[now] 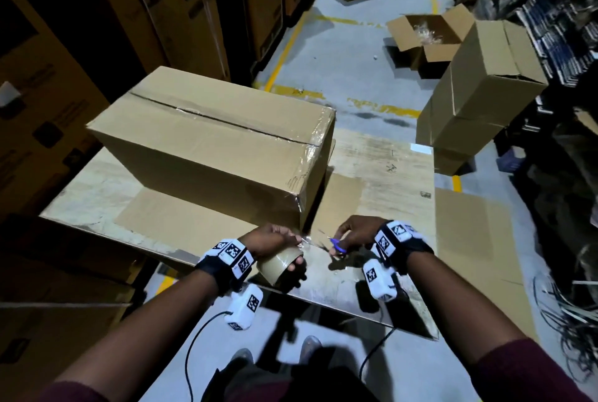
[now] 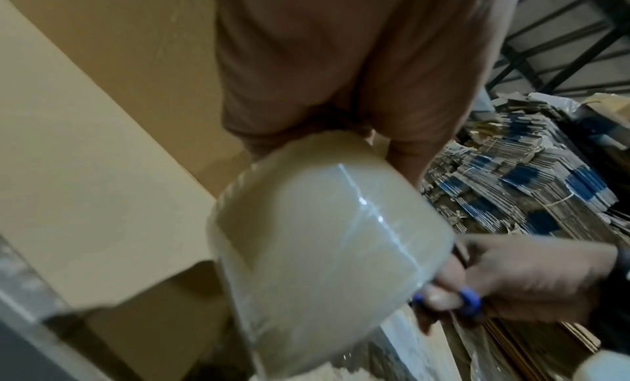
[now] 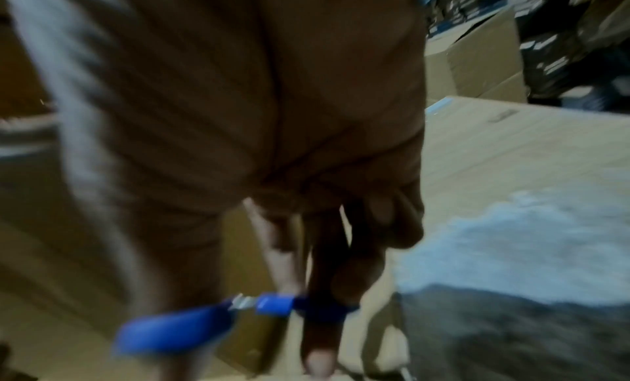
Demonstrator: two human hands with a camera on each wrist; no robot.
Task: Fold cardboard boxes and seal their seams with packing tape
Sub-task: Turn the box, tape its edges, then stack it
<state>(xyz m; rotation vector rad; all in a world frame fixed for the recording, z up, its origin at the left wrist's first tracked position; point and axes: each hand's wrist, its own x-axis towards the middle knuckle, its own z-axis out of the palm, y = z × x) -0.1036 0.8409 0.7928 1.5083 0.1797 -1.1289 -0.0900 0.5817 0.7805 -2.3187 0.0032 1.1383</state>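
Tape being cut at the near edge of a worn wooden table (image 1: pixel 382 155).

A translucent tan roll of packing tape (image 1: pixel 281 265) is gripped by the left hand (image 1: pixel 275 239); blue-handled scissors (image 1: pixel 338 245) are held in the right hand (image 1: pixel 356 233). Just beyond, a large closed brown cardboard box (image 1: pixel 207 142) is seen, its top seam taped. An open carton (image 1: pixel 427 35) and tall cartons (image 1: pixel 479 84) are seen far right on the grey, yellow-lined floor (image 1: pixel 339 55).

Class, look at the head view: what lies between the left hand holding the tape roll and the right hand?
A short stretch of clear tape spans from the left hand toward the right hand, which holds blue-handled scissors.
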